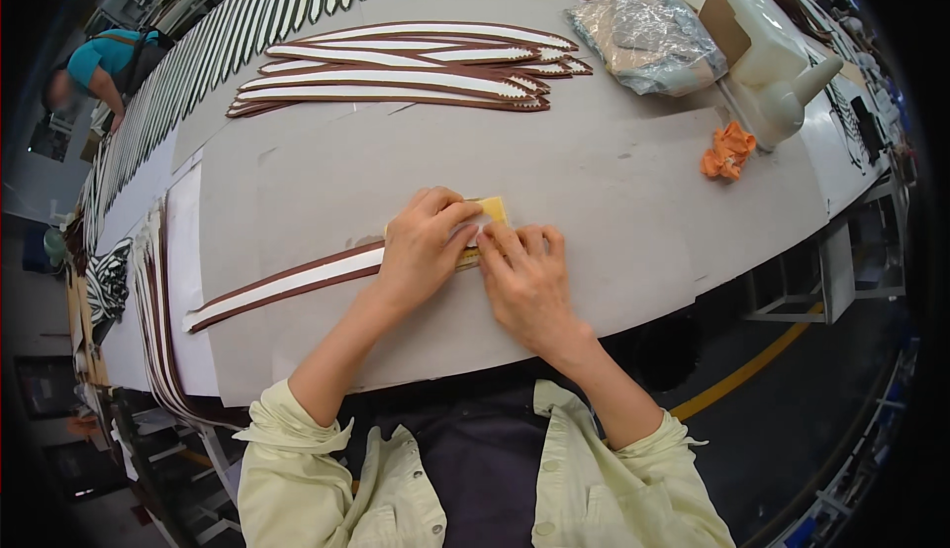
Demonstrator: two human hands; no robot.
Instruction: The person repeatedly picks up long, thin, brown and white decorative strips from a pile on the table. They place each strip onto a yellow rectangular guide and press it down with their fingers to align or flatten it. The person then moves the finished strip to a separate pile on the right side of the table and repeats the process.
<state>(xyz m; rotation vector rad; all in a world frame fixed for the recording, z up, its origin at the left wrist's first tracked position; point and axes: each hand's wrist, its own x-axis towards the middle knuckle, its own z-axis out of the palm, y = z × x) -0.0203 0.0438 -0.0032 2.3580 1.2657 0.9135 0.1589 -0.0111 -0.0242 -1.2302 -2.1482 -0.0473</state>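
A long strip [297, 289], white with brown edges, lies across the table in front of me, its right end under my fingers. My left hand [426, 246] is closed over that end, thumb and fingers bent together. Close beside it, my right hand [529, 286] has its thumb and forefinger pinched at the same spot; what they grip is hidden. From beneath both hands shows a flat yellow piece [494, 210], with its corner beyond my left fingertips. A small pale bit shows between the fingertips, too covered to name.
A pile of brown-and-white strips [396, 81] lies farther back. A clear plastic bag [648, 41], a whitish plastic bottle [767, 73] and crumpled orange material [728, 151] sit back right. More strips [163, 320] hang over the left edge. A person [111, 63] bends over the far-left table.
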